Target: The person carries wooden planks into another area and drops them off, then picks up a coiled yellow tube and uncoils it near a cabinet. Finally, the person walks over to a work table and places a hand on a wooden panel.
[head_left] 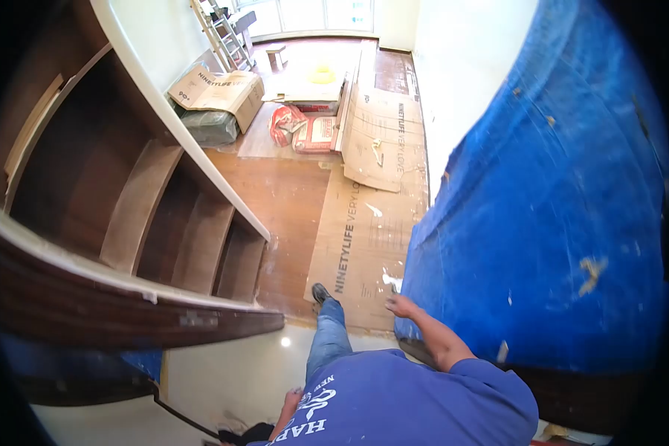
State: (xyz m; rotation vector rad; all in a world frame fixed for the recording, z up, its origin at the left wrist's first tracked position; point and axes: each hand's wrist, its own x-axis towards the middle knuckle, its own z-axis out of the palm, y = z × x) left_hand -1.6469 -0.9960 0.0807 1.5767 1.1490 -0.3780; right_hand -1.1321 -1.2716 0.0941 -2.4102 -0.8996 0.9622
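Note:
My right hand (401, 305) is closed, held out beside the blue sheet (557, 208) and above the printed cardboard (357, 245). A small tool with a white-smeared end (394, 287) seems to stick out of it, too small to name surely. Low by my shirt hangs my left hand (293, 399); its fingers are blurred and partly hidden, so I cannot tell whether it holds anything. One shoe (320, 293) is planted at the cardboard's near left edge.
Open dark wooden shelves (156, 201) rise on my left. Ahead lie a red-and-white bag (316, 134), a folded carton (219, 93) over a wrapped bundle (209, 127), and a small stool (276, 53). A ladder (221, 37) leans near the far window.

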